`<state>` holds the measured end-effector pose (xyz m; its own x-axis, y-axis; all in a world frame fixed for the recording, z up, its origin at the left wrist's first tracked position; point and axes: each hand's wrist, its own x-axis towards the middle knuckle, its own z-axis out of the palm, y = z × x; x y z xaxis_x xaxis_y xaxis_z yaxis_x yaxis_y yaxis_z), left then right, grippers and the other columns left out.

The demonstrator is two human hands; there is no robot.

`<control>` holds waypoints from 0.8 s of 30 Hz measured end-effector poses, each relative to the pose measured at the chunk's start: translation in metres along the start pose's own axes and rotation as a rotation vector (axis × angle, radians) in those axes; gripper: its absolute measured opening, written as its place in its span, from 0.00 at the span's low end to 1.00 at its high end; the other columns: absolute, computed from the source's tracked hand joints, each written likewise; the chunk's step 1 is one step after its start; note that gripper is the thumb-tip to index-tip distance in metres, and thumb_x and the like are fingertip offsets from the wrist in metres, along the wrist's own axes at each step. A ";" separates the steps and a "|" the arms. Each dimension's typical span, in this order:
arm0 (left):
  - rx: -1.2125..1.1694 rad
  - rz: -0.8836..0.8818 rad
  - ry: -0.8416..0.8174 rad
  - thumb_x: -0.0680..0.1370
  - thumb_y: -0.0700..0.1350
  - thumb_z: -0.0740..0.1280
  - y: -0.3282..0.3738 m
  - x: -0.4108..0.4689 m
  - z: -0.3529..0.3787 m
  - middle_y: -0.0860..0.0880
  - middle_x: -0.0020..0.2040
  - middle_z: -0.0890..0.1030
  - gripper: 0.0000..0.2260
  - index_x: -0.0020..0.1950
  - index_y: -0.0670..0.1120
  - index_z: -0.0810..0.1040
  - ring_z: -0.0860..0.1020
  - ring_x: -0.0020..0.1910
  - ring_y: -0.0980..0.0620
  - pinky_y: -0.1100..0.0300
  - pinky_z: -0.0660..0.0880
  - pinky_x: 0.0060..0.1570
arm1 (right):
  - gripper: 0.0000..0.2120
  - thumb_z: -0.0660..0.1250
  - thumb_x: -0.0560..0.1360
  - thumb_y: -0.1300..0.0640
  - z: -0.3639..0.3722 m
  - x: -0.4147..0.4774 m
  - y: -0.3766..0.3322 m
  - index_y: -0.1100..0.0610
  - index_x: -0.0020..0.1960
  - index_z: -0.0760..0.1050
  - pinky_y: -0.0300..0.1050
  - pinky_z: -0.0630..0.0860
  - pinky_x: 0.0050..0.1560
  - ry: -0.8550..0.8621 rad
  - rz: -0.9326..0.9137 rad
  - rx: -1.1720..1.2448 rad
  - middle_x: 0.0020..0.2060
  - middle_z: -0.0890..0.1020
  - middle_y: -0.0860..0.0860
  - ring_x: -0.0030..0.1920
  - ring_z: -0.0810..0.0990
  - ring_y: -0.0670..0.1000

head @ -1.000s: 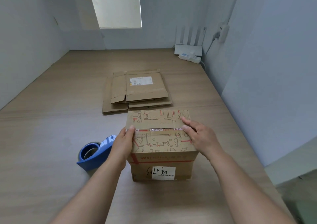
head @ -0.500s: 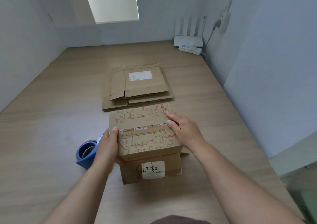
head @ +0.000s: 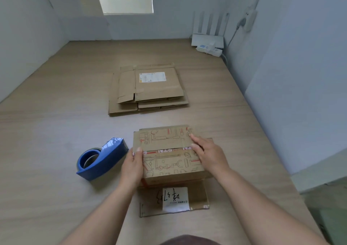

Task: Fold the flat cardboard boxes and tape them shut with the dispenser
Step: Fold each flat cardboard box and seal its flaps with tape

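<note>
Printed cardboard box (head: 169,162) sits on the wooden table (head: 56,141) right in front of the person. The blue tape dispenser (head: 102,160) is just beside it on the left, and the stack of flat boxes (head: 150,90) lies well apart, farther back.

Left hand (head: 132,167) lies flat along the box's left top edge, fingers straight and together. Right hand (head: 210,156) presses flat on the right end of the top, fingers straight, across the seam (head: 165,150). Neither pinches anything.

Handling, my guess: empty corrugated box, so light. Panels stiff but flaps springy, so they'll prob. pop up if pressure comes off. Likely slides easily on the smooth table. Best hold = palm down over the seam, or a hand at each short end.

Orientation: long axis runs left-right across the view, and the seam btwn the two top flaps runs the same way. Closed flaps face up; the side w/ the white handwritten label (head: 175,198) faces the person. Can't tell whether clear tape is on the seam.
</note>
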<state>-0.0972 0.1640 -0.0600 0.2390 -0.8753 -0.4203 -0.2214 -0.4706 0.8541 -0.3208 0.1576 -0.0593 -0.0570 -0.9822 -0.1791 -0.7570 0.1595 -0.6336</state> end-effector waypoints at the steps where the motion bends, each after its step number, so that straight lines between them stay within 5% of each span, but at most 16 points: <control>1: 0.000 -0.008 -0.003 0.83 0.55 0.53 0.002 0.005 -0.003 0.50 0.48 0.83 0.16 0.63 0.50 0.73 0.82 0.48 0.50 0.48 0.79 0.52 | 0.19 0.57 0.80 0.44 0.001 0.006 -0.003 0.41 0.71 0.66 0.52 0.69 0.67 -0.002 0.007 0.007 0.69 0.71 0.47 0.68 0.69 0.49; 8: 0.001 -0.032 -0.035 0.83 0.54 0.52 0.002 0.021 -0.007 0.49 0.50 0.82 0.17 0.68 0.49 0.70 0.81 0.48 0.51 0.57 0.78 0.41 | 0.22 0.56 0.79 0.39 0.017 0.011 -0.014 0.37 0.72 0.61 0.56 0.68 0.68 0.022 0.083 -0.013 0.74 0.64 0.45 0.73 0.63 0.50; 11: 0.273 0.077 0.056 0.83 0.52 0.53 0.002 0.023 -0.008 0.44 0.65 0.76 0.22 0.77 0.48 0.57 0.77 0.60 0.46 0.46 0.76 0.58 | 0.22 0.55 0.79 0.39 0.019 0.011 -0.018 0.37 0.73 0.60 0.54 0.67 0.69 0.038 0.094 -0.044 0.75 0.62 0.45 0.74 0.62 0.50; 13: 0.671 0.299 0.147 0.82 0.53 0.54 0.004 0.017 -0.007 0.44 0.77 0.59 0.28 0.79 0.48 0.49 0.59 0.75 0.44 0.47 0.58 0.74 | 0.22 0.56 0.79 0.39 0.020 0.011 -0.022 0.37 0.73 0.60 0.54 0.67 0.69 0.039 0.088 -0.042 0.75 0.62 0.45 0.74 0.62 0.50; 15: 0.936 0.482 0.065 0.82 0.58 0.50 0.007 0.008 -0.003 0.47 0.80 0.47 0.29 0.80 0.50 0.47 0.44 0.78 0.48 0.51 0.42 0.75 | 0.22 0.56 0.79 0.40 0.022 0.010 -0.023 0.37 0.73 0.60 0.54 0.67 0.69 0.034 0.082 -0.042 0.75 0.62 0.46 0.74 0.62 0.50; 17: 1.076 0.503 -0.015 0.81 0.61 0.47 0.006 0.005 -0.002 0.48 0.79 0.42 0.29 0.79 0.51 0.46 0.38 0.77 0.49 0.52 0.37 0.74 | 0.23 0.56 0.79 0.40 0.020 0.011 -0.024 0.38 0.73 0.60 0.54 0.65 0.69 0.004 0.067 -0.051 0.75 0.62 0.47 0.74 0.61 0.50; 21: 1.142 0.477 -0.026 0.81 0.62 0.44 0.006 0.008 -0.004 0.48 0.79 0.41 0.29 0.79 0.52 0.45 0.37 0.77 0.49 0.51 0.36 0.75 | 0.24 0.58 0.79 0.42 0.013 0.009 -0.025 0.44 0.74 0.62 0.54 0.58 0.73 0.015 -0.016 -0.215 0.77 0.54 0.49 0.76 0.52 0.53; 24: 1.164 0.481 -0.011 0.81 0.62 0.44 0.007 0.007 -0.003 0.47 0.79 0.42 0.29 0.79 0.52 0.46 0.38 0.78 0.48 0.49 0.36 0.75 | 0.21 0.58 0.81 0.50 0.021 0.001 -0.028 0.54 0.72 0.67 0.53 0.62 0.72 0.088 -0.191 -0.322 0.74 0.64 0.51 0.73 0.58 0.55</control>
<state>-0.0947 0.1551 -0.0558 -0.1041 -0.9832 -0.1498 -0.9856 0.0818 0.1482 -0.2866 0.1541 -0.0576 0.0594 -0.9982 -0.0067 -0.9243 -0.0525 -0.3780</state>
